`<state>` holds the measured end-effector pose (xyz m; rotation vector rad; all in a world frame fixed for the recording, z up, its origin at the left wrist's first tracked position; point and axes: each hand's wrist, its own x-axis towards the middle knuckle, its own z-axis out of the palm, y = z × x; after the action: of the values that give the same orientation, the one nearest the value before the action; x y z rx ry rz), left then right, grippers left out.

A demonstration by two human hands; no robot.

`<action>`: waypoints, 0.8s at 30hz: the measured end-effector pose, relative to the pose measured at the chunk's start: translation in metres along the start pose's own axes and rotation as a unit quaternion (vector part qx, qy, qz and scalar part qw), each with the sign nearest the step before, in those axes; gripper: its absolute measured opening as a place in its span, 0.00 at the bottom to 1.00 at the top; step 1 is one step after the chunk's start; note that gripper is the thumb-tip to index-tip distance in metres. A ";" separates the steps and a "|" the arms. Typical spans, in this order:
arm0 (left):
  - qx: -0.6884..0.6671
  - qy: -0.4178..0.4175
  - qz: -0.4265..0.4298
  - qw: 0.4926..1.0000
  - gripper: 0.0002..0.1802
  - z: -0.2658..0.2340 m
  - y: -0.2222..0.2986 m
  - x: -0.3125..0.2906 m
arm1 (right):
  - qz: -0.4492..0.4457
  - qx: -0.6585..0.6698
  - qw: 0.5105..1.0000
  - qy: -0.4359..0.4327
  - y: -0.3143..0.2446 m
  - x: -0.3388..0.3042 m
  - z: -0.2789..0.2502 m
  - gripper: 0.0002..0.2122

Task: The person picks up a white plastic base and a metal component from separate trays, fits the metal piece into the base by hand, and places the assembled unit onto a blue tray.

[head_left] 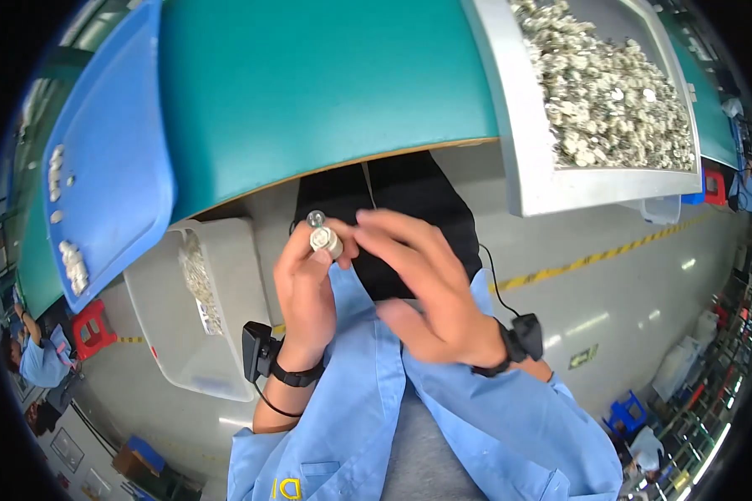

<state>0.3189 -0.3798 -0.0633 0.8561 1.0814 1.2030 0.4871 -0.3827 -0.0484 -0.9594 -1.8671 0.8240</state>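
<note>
My left hand (305, 288) pinches a small silvery metal fitting (323, 238) between thumb and fingertips, held up over my lap below the table's edge. My right hand (426, 288) hovers just right of the fitting, fingers spread and slightly blurred, its fingertips close to the part but holding nothing. Both wrists wear black bands with small black devices. My blue sleeves and jacket fill the lower middle.
A teal table (309, 92) spans the top. On it a blue tray (113, 167) with a few small parts lies at left, and a grey tray (522, 150) heaped with several metal parts at right. A white bin (226, 301) of parts stands below left. Another person sits far left.
</note>
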 end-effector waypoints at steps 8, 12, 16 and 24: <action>0.080 -0.031 0.056 0.995 0.12 0.005 0.022 -0.053 | -0.197 0.584 0.783 -0.082 -0.152 -0.045 -0.063 0.26; 0.052 -0.018 0.107 0.993 0.11 0.018 0.035 -0.067 | -0.062 0.594 0.801 -0.033 -0.190 -0.068 -0.068 0.22; 0.058 -0.031 0.145 0.987 0.10 0.024 0.051 -0.068 | 0.050 0.605 0.788 -0.103 -0.217 -0.078 -0.091 0.20; 0.133 -0.041 0.163 0.977 0.10 0.016 0.084 -0.042 | 0.253 0.572 0.748 -0.221 -0.240 -0.080 -0.111 0.18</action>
<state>0.3094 -0.4047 0.0284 1.3202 1.0773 1.2950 0.5434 -0.5504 0.1642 -0.4216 -0.9812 2.3152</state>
